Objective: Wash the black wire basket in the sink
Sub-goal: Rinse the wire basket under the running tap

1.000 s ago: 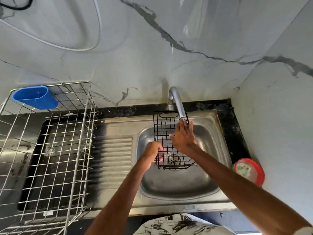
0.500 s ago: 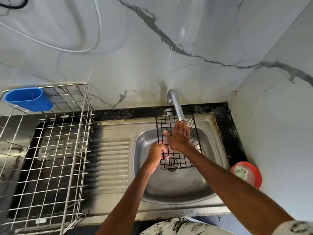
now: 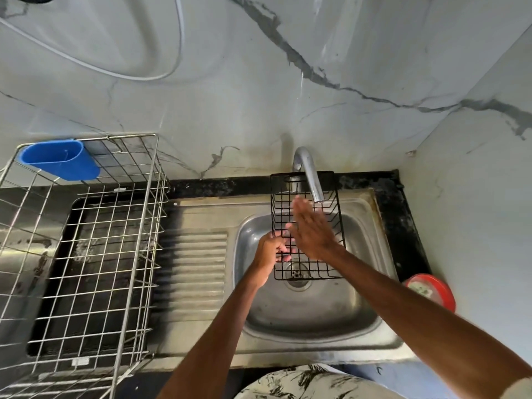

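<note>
Over steel sink (image 3: 302, 315), left fingers (image 3: 280, 249) clamp black wire basket (image 3: 316, 267); right fingers (image 3: 302, 211) straight.

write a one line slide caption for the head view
Left hand grips the black wire basket over the sink while the flat right hand lies on its mesh below the tap.

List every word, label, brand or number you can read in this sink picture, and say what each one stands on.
No text here can be read.
On the red tub, a pale label: blurred, unreadable.
On the silver wire rack, a small white tag: too small to read.
On the black wire basket, tap and blue cup: no marking shows.
</note>
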Demonstrator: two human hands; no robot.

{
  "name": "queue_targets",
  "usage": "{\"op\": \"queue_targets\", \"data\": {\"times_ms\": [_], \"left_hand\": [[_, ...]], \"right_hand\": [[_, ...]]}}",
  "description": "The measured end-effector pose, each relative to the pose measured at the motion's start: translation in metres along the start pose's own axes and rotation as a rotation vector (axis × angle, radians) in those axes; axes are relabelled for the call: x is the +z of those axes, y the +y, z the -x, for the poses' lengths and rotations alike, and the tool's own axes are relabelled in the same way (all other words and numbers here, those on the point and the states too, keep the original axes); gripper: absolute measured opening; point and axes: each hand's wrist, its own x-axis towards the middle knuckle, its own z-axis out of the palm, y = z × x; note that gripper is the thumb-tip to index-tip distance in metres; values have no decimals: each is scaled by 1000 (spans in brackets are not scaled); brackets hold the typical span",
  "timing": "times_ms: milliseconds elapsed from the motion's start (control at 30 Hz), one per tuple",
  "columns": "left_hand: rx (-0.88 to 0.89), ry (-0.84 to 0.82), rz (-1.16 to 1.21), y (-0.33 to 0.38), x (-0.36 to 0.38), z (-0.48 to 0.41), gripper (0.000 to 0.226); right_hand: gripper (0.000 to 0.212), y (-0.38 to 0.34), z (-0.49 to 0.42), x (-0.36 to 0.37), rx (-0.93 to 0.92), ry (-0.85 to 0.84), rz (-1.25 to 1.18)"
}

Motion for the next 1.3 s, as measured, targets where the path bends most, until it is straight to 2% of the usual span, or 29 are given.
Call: {"op": "queue_targets", "data": {"times_ms": [67,100,133,233,267,300,400,433,533,600,633,700,733,800,867,900,1067,1167,1300], "left_hand": [[-4,-6,-8,0,4,-1,37],[0,-16,-10,3,8,0,36],[10,-23,-6,4,10,1,33],[21,-20,13,6,11,4,34],[18,-18,7,5,8,3,36],[10,-17,2,4,5,2,39],[16,-23,4,5,2,-1,40],[31,-23,1,6,3,-1,41],[74,-33,7,8,3,2,48],[77,-11,25,4,-2,0,55],[75,1,26,2,-5,-2,59],[62,6,13,-1,-8,-6,63],[58,-2,10,-1,-7,-6,63],[52,-21,10,-1,-3,-5,64],[69,-37,1,0,3,-2,65],[82,-37,-3,0,4,-2,66],[126,-19,-42,-1,-2,-9,52],[159,-38,-47,1,-3,-8,37],[176,-74,-33,5,-1,-5,58]], "right_hand": [[88,3,-8,-7,229,70,-43],[87,-4,-11,-9,280,68,-24],[83,-14,-12,-10,246,59,15],[74,-23,-9,-14,-108,-28,47],[73,-15,-8,-17,-164,-49,45],[72,-6,-11,-20,-160,-40,68],[72,7,-16,-19,59,43,92],[73,3,-14,-17,79,67,84],[70,-4,-2,-3,-88,62,-20],[59,-6,7,-8,-142,34,-354],[51,-10,11,-14,-87,66,-596],[38,-15,8,-26,165,205,-1142],[38,-16,3,-33,304,233,-1373],[46,-14,-11,-44,469,195,-1769],[57,-10,-21,-53,529,133,-2043],[63,-9,-24,-54,530,100,-2093],[79,-19,-9,-37,505,-104,-1926],[83,-20,12,-18,580,-206,-1828],[89,-22,27,-14,709,-277,-1510]]}}
